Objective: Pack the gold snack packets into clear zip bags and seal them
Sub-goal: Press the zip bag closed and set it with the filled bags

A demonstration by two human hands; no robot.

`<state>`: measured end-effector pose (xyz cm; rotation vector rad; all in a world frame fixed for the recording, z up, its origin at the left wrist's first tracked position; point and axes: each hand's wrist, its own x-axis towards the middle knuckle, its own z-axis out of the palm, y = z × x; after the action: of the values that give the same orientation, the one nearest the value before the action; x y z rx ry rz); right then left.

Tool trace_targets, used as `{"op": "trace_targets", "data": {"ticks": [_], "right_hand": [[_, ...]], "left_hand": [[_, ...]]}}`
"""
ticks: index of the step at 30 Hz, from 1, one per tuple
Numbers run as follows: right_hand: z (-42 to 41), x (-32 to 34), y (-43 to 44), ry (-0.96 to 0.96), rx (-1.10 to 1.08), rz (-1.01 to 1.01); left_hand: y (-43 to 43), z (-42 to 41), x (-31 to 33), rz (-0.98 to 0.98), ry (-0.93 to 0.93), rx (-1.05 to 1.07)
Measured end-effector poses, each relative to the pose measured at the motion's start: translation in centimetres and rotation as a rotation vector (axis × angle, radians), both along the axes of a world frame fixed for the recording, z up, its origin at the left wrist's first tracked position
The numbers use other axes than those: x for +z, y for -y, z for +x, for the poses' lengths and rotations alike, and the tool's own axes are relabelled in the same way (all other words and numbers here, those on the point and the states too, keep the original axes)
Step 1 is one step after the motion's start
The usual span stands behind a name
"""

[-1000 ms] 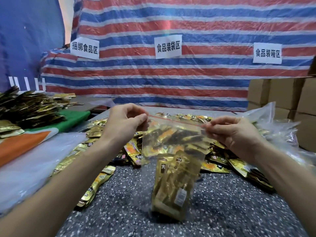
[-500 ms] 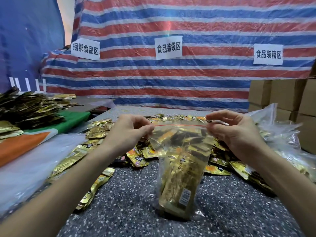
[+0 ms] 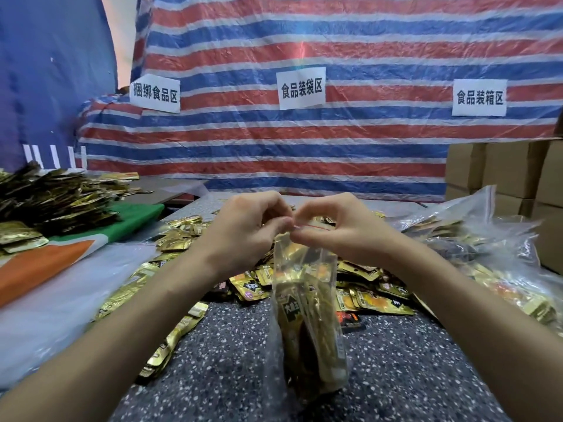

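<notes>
Two bare forearms, bare wrists, bare left hand (image 3: 243, 229), bare right hand (image 3: 344, 231), slender fingers

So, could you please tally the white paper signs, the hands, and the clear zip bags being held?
White paper signs: 3
Bare hands: 2, left hand and right hand
Clear plastic zip bag, held, holding gold packets: 1
Total: 6

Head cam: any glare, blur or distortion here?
Head view: flat, even light; a reddish flare streak on the striped tarp above the middle sign; sheen on the clear zip bag veils its packets; wide-angle bend tilts the cardboard boxes at the right edge.
</notes>
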<state>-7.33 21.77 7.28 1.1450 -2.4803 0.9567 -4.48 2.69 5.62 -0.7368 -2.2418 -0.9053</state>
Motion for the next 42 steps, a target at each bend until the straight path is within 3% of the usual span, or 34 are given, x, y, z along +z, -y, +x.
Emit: {"op": "trace_targets", "data": {"ticks": [5, 12, 17, 26, 31, 39, 42], "right_hand": [[-0.1, 0.5, -0.8, 0.076, 0.055, -0.122], [0.8, 0.9, -0.7, 0.000, -0.020, -0.021], [1.6, 0.5, 0.0, -0.065, -0.030, -0.038], [2.2, 0.9, -0.5, -0.004, 0.017, -0.086], [2.1, 1.0, -0.5, -0.024, 0.018, -0.087], [2.0, 1.2, -0.8, 0.100, 0.037, -0.084], [2.1, 1.5, -0.8, 0.059, 0.021, -0.052]], "left_hand": [[0.9, 0.4, 0.7, 0.038, 0.017, -0.039], [0.9, 0.3, 0.7, 0.027, 0.069, -0.026], [0.0, 0.7, 0.6, 0.031, -0.018, -0.072], [0.7, 1.1, 1.1, 0.073, 0.063, -0.205], [0.6, 1.0, 1.0, -0.059, 0.107, -0.144], [0.5, 1.0, 0.3, -0.120, -0.103, -0.101], [0.3, 0.9, 0.4, -0.122, -0.146, -0.095]]}}
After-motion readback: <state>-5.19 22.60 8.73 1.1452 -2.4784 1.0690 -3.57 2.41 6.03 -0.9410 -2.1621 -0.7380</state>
